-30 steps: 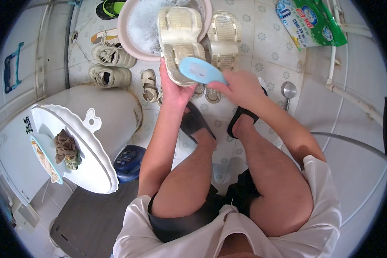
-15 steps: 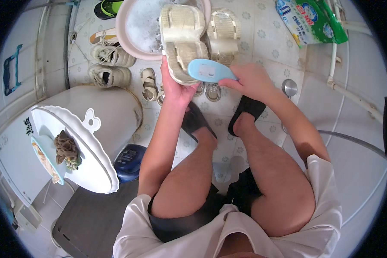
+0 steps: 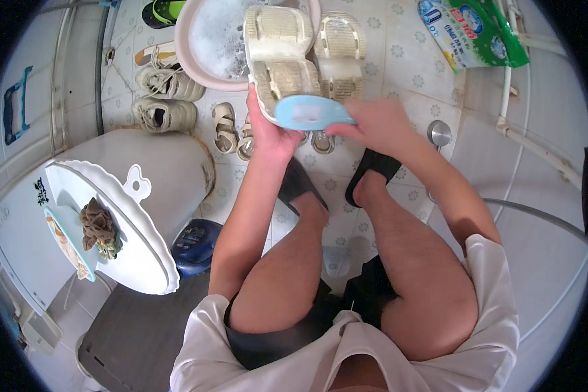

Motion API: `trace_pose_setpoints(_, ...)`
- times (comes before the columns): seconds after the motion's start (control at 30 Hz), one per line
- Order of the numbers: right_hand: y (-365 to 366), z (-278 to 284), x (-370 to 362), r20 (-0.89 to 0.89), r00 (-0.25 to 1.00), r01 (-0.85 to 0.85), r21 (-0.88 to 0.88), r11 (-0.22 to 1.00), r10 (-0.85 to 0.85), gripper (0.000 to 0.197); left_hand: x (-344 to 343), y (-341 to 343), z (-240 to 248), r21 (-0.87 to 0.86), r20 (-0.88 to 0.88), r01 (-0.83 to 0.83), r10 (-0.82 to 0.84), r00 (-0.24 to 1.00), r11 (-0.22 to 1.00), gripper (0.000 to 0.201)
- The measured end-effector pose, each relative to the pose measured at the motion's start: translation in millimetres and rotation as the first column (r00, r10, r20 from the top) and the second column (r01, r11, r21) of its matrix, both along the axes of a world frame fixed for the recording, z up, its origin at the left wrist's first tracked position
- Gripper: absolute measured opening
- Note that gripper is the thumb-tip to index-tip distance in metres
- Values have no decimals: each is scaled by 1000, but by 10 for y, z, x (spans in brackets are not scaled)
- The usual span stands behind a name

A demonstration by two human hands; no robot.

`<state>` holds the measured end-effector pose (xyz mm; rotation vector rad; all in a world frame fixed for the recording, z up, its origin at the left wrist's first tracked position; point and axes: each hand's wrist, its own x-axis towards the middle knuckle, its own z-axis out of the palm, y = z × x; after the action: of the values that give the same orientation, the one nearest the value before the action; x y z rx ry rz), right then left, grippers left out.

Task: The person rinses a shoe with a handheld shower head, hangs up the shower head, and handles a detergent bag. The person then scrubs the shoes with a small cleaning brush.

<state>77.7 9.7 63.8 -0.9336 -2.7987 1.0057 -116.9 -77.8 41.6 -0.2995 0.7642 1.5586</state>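
Cream-coloured rubber slipper (image 3: pixel 282 55), sole facing up, is held in your left hand (image 3: pixel 272 130); the left fingers are wrapped around its near end, thumb side towards you. Your right hand (image 3: pixel 375 124) grips a light blue brush (image 3: pixel 312 112), fingers folded over its right end, and the brush lies flat against the heel of the slipper, directly between the two hands. Beyond the fingers, the slipper's far end reaches over a pink basin (image 3: pixel 196 68) filled with soapy foam. A second cream slipper (image 3: pixel 340 49) lies sole up just right of the held one, touching the basin rim. Left of your left hand, two worn beige sneakers (image 3: pixel 166 98) rest on the tiled floor (image 3: pixel 405 72). Below the fingers, small sandals (image 3: pixel 232 130) stand on the floor. Far right of your right hand lies a green detergent bag (image 3: pixel 470 32)
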Motion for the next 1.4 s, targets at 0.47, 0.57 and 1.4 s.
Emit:
trace_pose_setpoints(0.47,-171,138,-288,19,999,-46,98,994,45,62,115,12,70,-6,-18,-47,47,999,999,60)
trace_pose_setpoints(0.57,-200,75,-235,-11,998,-52,139,989,54,59,17,-11,20,22,-59,-53,54,997,998,62)
trace_pose_setpoints(1.4,-156,-185,-5,-90,996,22,141,990,-9,47,11,28,59,-10,-87,-41,40,995,999,60)
